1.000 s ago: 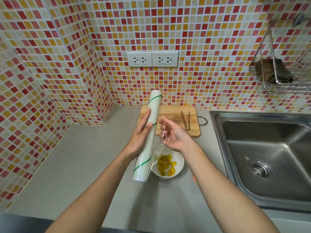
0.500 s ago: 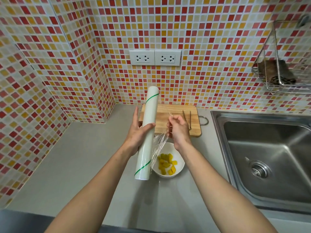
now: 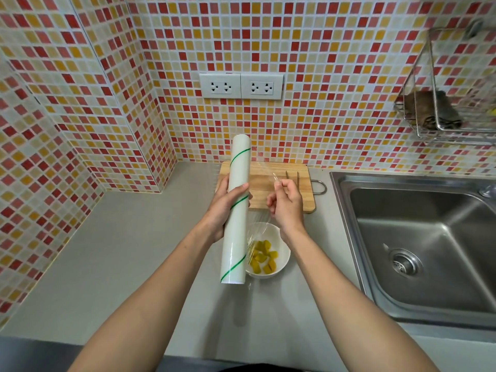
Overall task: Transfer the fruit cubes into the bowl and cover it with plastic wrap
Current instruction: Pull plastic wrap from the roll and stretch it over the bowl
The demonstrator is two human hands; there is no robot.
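Left hand [image 3: 224, 208] gripping white green-striped plastic wrap roll [image 3: 236, 210] above grey countertop [image 3: 120, 253], right hand [image 3: 287, 202] pinching clear film edge [image 3: 261, 181], yellow fruit cubes [image 3: 263, 257] inside white round bowl [image 3: 284, 253] beneath roll.

roll [image 3: 236, 208] above bowl [image 3: 281, 234], counter [image 3: 120, 251] left open

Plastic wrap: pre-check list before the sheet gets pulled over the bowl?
1. Fruit cubes in the bowl: ok.
2. Left hand grips the roll: ok.
3. Right hand pinches the film edge: ok.
4. Film pulled out wide enough to span the bowl: not ok, only a narrow strip is out.
5. Film flat, not bunched: cannot tell, it looks wrinkled near the bowl.
6. Tongs on the cutting board, clear of the bowl: ok.
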